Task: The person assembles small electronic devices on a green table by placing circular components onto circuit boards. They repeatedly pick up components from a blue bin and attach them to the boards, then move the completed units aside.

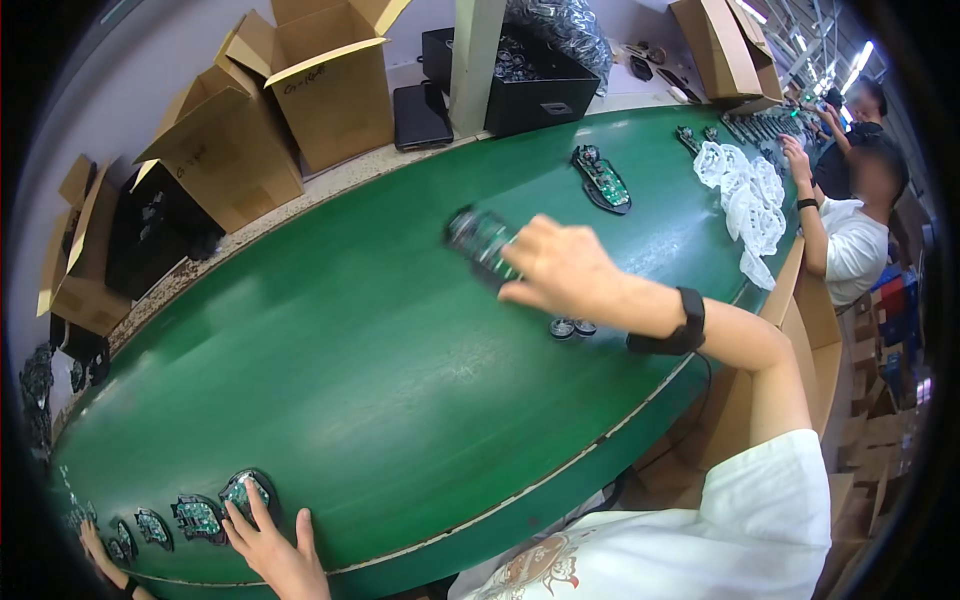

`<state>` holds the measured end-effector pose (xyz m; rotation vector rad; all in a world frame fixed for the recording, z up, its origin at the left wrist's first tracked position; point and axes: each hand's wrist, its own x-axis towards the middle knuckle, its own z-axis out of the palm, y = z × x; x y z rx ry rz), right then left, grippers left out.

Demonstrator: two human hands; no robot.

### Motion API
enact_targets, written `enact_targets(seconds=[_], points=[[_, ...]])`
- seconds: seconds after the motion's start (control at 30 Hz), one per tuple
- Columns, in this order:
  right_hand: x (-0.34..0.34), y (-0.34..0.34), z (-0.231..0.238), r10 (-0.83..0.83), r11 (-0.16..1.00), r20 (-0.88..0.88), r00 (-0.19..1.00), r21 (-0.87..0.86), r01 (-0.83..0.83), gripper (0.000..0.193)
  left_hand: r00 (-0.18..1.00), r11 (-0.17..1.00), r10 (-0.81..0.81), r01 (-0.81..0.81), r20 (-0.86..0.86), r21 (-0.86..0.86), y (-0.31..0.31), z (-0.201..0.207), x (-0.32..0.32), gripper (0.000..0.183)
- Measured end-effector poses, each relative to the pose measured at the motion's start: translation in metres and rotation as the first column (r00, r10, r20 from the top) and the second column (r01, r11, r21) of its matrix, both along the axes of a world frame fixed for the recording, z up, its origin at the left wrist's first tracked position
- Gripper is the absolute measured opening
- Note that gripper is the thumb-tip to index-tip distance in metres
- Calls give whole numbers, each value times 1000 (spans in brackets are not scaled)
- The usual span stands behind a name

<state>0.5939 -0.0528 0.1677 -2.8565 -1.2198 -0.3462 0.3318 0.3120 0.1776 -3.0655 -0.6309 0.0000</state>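
Observation:
My right hand grips a blurred circuit-board assembly, a green board in a black base, by its near end over the green work surface. Down at the lower left, my left hand has its fingers spread. Its fingertip rests on a rounded black base with a green circuit board. Beside that stand several similar assemblies in a row, one of them a board assembly. Farther off lies another black base with a board. Two small round parts sit beneath my right wrist.
Open cardboard boxes and a black bin line the far side, by a pillar. White moulded parts are piled at the right, near a co-worker. Another person's hand reaches in at far left.

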Motion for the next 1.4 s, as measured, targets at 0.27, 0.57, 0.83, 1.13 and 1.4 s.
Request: enact_targets(seconds=[0.27, 0.57, 0.83, 1.13, 1.4], points=[[-13, -55, 50, -131, 991, -189, 973, -30, 128, 35, 971, 936, -224, 238, 84, -260, -35, 10, 7, 52], [-40, -65, 52, -106, 989, -364, 925, -131, 62, 39, 759, 662, -644, 617, 97, -426, -107, 13, 33, 56], [-41, -39, 55, -97, 961, -442, 892, 192, 200, 33, 758, 636, -616, 640, 214, -431, -101, 7, 24, 64], [-83, 63, 30, 451, 889, -414, 790, 289, -356, 37, 806, 747, -560, 591, 191, -304, -109, -7, 21, 54], [-88, 87, 28, 483, 875, -476, 735, 289, -388, 41, 821, 748, -539, 569, 189, -340, -109, -10, 22, 47]])
